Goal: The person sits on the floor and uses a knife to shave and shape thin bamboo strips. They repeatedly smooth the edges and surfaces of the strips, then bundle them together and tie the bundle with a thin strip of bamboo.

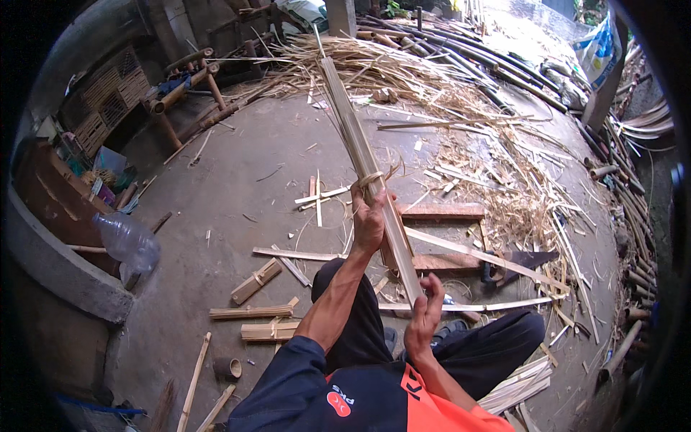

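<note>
"How were the hands?"

"Nearest, the right hand (423, 322) sat loosely open beside the lower end of the bundle (355, 137); whether it pressed there, I couldn't tell. The left hand (369, 222) was wrapped round the bundle further up, just below the band (371, 178)."

"So the bundle was off the floor (273, 151)?"

"Yes, held up in front of the legs (471, 353), slanting away from them."

"Heavy, would you say?"

"Light for its length, I reckoned, and stiff lengthwise, though single strips would probably have bent or slid on one another. The faces looked smooth enough to slip, the edges ready to splinter."

"Where would you have held it?"

"By the band, with a palm under the lower end. Not by the far tip: a thin piece poked out there and looked easy to snap."

"What couldn't you make out?"

"The left palm, the underside, and how the band was fastened. The bundle hid part of the plank (446, 262). To the right, the handle of the saw (529, 266) was too dark to read. Farther off, the heap (306, 68) was a tangle, and glare washed out the back right."
</note>
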The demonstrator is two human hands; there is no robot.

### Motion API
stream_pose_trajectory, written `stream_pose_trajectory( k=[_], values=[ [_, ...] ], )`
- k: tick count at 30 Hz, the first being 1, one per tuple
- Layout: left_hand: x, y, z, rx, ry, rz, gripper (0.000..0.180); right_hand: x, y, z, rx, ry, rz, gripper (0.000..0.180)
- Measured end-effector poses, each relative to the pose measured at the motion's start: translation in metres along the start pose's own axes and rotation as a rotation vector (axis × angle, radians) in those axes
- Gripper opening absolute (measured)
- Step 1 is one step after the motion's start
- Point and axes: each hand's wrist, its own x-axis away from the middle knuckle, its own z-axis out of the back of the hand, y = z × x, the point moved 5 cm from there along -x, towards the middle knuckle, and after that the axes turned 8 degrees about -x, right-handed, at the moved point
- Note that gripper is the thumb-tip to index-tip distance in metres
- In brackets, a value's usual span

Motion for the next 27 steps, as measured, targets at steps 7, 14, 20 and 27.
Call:
stream_pose_trajectory(
  k=[7, 14, 20, 27],
  values=[
    [0.011, -0.009, -0.027, 0.045, -0.057, 0.058, 0.030, -0.058, -0.011, -0.029, 0.017, 0.124, 0.177, 0.035],
    [0.013, -0.009, -0.032, 0.134, -0.072, 0.028, 0.028, -0.062, -0.021, -0.040, 0.414, 0.071, 0.298, 0.055],
    [0.019, 0.011, -0.023, 0.209, -0.170, 0.051, 0.025, -0.076, -0.055, -0.038, 0.317, -0.236, 0.527, 0.044],
    [0.035, 0.018, -0.026, 0.242, -0.299, 0.113, 0.037, -0.173, -0.072, -0.053, 0.830, -0.768, 1.024, 0.032]
  ],
)
